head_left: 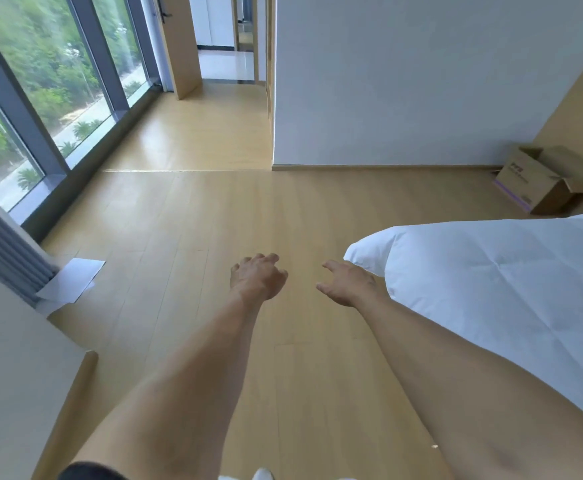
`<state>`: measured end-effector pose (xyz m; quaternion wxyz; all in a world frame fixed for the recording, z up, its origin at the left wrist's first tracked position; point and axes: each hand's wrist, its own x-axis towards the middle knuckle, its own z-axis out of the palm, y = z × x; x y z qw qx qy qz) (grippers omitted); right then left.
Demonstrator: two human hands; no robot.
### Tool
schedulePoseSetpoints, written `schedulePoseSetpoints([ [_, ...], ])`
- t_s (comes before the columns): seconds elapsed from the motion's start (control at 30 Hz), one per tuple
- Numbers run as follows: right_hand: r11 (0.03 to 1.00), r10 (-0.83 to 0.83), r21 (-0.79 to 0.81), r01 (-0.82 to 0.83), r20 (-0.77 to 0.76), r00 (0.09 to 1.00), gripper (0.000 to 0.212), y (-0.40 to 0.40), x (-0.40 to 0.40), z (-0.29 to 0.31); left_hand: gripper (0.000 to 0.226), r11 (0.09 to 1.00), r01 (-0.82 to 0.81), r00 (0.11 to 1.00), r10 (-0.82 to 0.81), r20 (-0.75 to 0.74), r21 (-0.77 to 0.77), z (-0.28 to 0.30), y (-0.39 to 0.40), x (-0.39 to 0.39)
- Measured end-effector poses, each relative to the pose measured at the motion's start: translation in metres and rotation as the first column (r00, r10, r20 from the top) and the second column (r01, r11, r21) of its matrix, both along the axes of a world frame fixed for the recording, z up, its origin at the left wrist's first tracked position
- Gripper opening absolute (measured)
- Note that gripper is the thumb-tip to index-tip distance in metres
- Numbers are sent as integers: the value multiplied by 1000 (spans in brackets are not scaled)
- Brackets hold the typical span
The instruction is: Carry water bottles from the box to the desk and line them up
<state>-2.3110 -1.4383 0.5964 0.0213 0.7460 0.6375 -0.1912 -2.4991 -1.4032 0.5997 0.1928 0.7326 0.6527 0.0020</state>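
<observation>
A brown cardboard box (542, 180) with its flaps open stands on the wooden floor at the far right, against the white wall. Its inside is hidden from here, and no water bottles show. My left hand (257, 277) and my right hand (347, 284) are stretched out in front of me over the floor, both with loosely curled fingers and holding nothing. The box lies well beyond and to the right of my right hand. No desk is in view.
A bed with a white duvet (491, 289) fills the right side. Tall windows (41, 98) run along the left, with a grey curtain (3, 244) and a sheet of paper (72, 280) on the floor. A white wall (404, 81) and a doorway (221, 39) are ahead.
</observation>
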Motion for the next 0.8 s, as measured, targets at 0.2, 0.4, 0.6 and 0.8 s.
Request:
schedulePoseSetpoints([
  [0.2,998,-67,-21,67,3,998,61,91,12,2,52,997,69,998,-69,-14,-21,-6,104,13],
  [0.4,995,-97,-33,97,-20,995,62,188,30,-4,52,996,93,995,-93,-31,-14,-13,199,31],
  [0.6,997,-83,-5,83,-52,995,61,319,53,-10,52,998,60,998,-59,-34,8,-9,323,54],
  [0.8,999,-37,1,37,-54,998,59,452,76,4,52,999,-17,1000,17,-3,37,11,448,83],
])
